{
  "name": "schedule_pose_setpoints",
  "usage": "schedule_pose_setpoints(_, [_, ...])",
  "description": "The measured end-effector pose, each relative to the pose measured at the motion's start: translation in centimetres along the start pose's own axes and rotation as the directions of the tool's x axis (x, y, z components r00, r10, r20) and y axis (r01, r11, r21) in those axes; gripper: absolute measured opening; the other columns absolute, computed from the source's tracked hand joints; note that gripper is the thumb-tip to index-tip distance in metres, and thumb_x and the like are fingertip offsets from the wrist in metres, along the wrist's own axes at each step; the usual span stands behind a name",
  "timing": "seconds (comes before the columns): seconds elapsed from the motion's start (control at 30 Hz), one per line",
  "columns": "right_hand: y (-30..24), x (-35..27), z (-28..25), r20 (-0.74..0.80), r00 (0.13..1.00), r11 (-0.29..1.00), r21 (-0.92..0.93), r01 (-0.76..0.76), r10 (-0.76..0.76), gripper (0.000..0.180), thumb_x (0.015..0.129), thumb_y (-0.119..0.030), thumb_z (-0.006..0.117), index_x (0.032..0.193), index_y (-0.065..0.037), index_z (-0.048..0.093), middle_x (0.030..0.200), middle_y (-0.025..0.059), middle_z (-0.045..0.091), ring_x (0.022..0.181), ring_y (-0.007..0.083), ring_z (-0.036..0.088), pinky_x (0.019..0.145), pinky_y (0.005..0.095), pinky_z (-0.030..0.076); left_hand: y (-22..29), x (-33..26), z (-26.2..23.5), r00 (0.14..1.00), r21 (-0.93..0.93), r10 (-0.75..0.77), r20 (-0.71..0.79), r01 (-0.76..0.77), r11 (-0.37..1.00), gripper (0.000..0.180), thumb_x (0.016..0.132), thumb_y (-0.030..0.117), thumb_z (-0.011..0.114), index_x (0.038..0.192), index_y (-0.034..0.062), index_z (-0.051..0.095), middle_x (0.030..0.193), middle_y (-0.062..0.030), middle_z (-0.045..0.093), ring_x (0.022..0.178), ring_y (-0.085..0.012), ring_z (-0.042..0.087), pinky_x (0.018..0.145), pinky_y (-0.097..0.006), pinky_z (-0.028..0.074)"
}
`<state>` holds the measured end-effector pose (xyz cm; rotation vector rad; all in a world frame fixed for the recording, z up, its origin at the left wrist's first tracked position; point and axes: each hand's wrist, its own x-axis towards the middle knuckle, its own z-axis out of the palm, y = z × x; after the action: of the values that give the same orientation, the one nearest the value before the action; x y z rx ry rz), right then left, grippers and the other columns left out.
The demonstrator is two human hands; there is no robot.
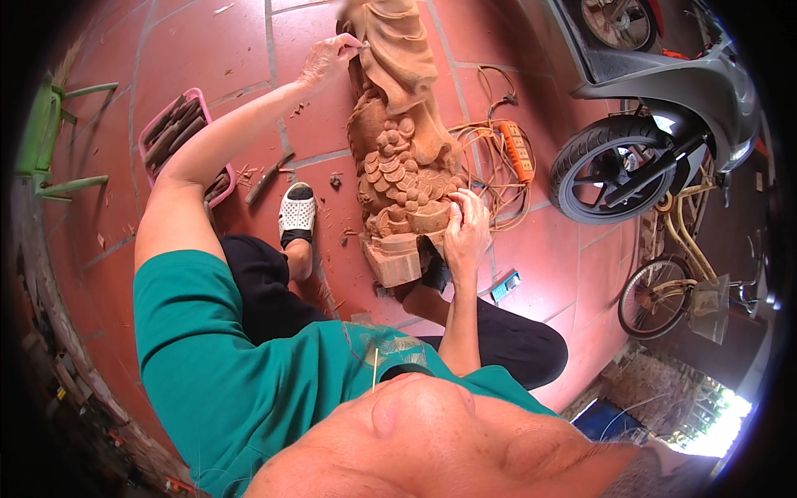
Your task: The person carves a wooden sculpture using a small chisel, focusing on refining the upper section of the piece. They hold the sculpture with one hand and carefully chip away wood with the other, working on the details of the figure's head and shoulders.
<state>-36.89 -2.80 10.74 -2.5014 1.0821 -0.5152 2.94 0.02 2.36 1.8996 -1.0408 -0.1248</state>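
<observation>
A reddish-brown wooden carving [398,178] lies on the tiles before me, its draped folds at the far end and clustered round shapes and coins nearer. My left hand [329,61] is at the upper left edge of the drapery, thumb and fingertips pinched together. Whatever is between them is too small to make out. Lower down, my right hand [467,231] bends its fingers over the right side of the carving near its block-like base. One of my feet, in a dark shoe [432,267], is against that base.
Left of the carving are a pink basket [146,137] of dark tools, a loose chisel-like tool [270,177] and wood shavings. Rightward lie an orange power strip [516,152], tangled cords and a small blue object [506,286]. A motorbike [614,170], a bicycle [656,296] and a green chair [46,124] stand around.
</observation>
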Motion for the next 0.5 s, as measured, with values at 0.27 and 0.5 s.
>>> schedule_pose_setpoints(0.27, [-0.3, -0.1, 0.2, -0.004, 1.000, 1.000, 0.010, -0.002, 0.002, 0.014, 0.096, -0.012, 0.058, 0.106, -0.009, 0.067, 0.118, 0.0068, 0.064, 0.115, 0.0288, 0.058, 0.096, 0.0408, 0.047, -1.1, 0.9, 1.8, 0.991, 0.091, 0.129, 0.026, -0.131, 0.987, 0.016, 0.095, 0.019, 0.064, 0.108, 0.0096, 0.067, 0.094, -0.0122, 0.074, 0.088, -0.0290, 0.073, 0.074, -0.039, 0.055])
schedule_pose_setpoints(0.5, [-0.2, 0.3, 0.2, -0.019, 1.000, 1.000, 0.016, 0.002, -0.002, 0.014, 0.096, -0.012, 0.059, 0.107, -0.009, 0.066, 0.118, 0.0077, 0.065, 0.114, 0.0286, 0.058, 0.097, 0.0410, 0.047, 0.0, -0.2, 2.2, 0.994, 0.051, 0.098, 0.049, -0.100, 0.994, 0.012, 0.095, 0.016, 0.064, 0.103, 0.0090, 0.069, 0.089, -0.0128, 0.073, 0.078, -0.0255, 0.072, 0.071, -0.038, 0.055])
